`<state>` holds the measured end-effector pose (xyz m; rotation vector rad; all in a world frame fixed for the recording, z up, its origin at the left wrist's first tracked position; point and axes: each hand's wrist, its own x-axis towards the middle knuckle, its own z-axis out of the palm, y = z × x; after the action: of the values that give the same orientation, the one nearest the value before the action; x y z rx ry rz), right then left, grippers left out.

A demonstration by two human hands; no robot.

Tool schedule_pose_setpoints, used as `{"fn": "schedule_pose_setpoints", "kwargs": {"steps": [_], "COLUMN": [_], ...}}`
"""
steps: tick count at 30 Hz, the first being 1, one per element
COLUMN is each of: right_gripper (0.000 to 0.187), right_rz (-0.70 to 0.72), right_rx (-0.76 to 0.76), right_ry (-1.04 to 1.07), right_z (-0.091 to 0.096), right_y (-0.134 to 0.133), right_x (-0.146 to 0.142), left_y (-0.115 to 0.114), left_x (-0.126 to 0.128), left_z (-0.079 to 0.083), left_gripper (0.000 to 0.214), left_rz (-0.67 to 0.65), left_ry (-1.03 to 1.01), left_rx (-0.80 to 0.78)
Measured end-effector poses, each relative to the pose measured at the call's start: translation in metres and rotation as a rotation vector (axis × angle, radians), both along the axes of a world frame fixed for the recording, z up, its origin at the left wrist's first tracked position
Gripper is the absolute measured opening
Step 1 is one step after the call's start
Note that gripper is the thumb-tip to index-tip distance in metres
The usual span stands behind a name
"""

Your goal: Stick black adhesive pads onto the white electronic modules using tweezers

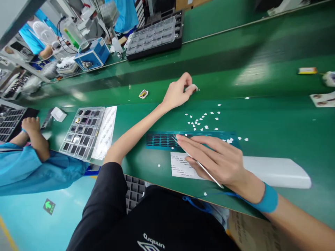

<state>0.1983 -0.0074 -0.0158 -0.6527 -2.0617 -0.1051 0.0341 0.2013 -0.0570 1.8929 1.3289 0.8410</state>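
My right hand [220, 157] grips metal tweezers [200, 164], whose tips lie over a blue sheet [154, 144] with rows of black strips. Partly under this hand is a white printed backing sheet [179, 165]. My left hand [178, 91] reaches forward over the green belt, fingers curled round a small whitish piece [192, 87]; its kind is hard to make out. Small white scraps [201, 122] lie scattered between my hands. A small yellow-and-white part [143, 93] sits left of my left hand.
A clear tray of dark square parts [82, 132] stands left beside a printed paper strip [104, 134]. Farther left rest a co-worker's hands [32, 129]. At the back are a black tray [157, 35] and a blue box device [94, 54]. A yellow part [307, 70] lies right.
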Motion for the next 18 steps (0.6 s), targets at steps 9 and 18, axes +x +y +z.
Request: {"fn": "schedule_pose_setpoints", "kwargs": {"steps": [9,18], "right_gripper": [0.034,0.019], "right_rz": [-0.073,-0.151], "right_rx": [-0.069,-0.225], "right_ry": [0.168,-0.019], "right_z": [-0.009,-0.009], "right_y": [0.005,0.016], "right_x": [0.003,-0.005], "left_y": [-0.151,-0.197], "left_x": [-0.047,-0.045], "left_z": [0.065,0.054], "left_gripper": [0.044,0.017], "left_rz": [0.018,-0.028], "left_ry": [-0.454,-0.546], "left_rx": [-0.372,-0.354]}}
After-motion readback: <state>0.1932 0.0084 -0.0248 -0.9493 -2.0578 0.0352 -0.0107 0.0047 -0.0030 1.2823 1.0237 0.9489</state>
